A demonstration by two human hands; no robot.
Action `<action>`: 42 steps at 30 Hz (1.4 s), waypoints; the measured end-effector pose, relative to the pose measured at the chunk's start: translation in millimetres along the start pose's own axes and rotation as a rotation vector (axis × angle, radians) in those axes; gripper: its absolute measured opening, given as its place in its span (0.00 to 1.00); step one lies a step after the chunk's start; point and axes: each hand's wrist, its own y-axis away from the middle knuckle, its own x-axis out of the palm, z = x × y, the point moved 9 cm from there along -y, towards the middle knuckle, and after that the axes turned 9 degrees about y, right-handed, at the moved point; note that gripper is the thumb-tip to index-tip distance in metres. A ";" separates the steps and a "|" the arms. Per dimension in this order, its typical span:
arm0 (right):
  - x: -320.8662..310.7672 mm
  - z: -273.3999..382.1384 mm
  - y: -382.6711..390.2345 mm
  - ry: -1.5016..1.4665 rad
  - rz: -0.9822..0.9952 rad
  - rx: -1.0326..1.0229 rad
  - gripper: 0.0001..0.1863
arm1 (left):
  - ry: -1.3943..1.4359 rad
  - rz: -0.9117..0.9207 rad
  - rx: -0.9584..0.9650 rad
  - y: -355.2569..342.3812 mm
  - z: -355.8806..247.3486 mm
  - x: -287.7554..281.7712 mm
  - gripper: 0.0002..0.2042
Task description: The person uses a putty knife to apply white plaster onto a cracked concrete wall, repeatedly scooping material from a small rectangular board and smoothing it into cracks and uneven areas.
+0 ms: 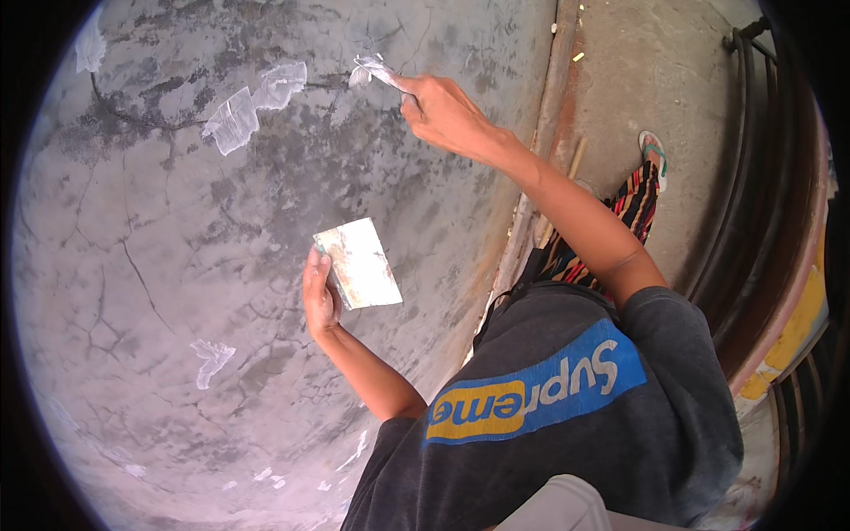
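In the head view, the right hand (443,111) is stretched up to the grey, cracked wall (177,265), its fingers clenched on a small putty knife (372,69) — the blade juts past the fingertips and meets the wall beside white filler patches (252,106). Lower down, the left hand (319,296) grasps a flat, smeared scraper plate (359,263); the plate stands out above and to the right of the fingers, held at its left edge — near the wall, though touching or not cannot be told.
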 end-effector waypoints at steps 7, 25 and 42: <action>17.7 12.4 34.7 -0.055 0.061 -0.070 0.23 | 0.079 0.066 -0.003 4.0 -0.1 4.8 0.22; 21.4 32.4 10.3 -0.045 -0.206 -0.145 0.25 | 0.026 0.020 0.012 6.0 -3.6 7.7 0.22; 7.5 31.9 -3.0 -0.294 0.194 0.115 0.25 | 0.040 -0.034 0.021 4.1 -4.6 5.6 0.23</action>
